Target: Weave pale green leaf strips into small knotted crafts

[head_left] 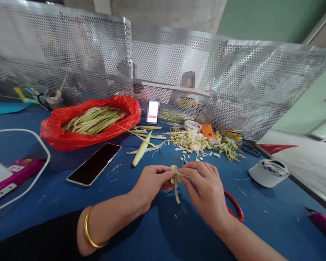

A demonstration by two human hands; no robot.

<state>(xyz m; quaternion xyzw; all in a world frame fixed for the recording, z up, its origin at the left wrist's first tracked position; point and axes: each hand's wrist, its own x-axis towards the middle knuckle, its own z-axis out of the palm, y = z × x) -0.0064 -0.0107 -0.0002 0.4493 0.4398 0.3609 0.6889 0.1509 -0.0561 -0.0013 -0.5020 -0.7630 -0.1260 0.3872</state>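
Observation:
Between my hands, above the blue table, is a small looped piece of pale green leaf strip with a loose tail hanging down. My left hand pinches its left side between thumb and fingers. From the right, my right hand closes its fingertips on a thin end of the same strip. Partly behind my right hand lies a red loop handle, perhaps of scissors; the rest of it is hidden. Just beyond my hands lies a pale green husk-like piece with a dark tip.
A red plastic bag holds long green leaf strips. A phone lies at left, near a purple power strip and white cable. Plant scraps lie beyond; a white string spool stands right. Perforated metal screens border the back.

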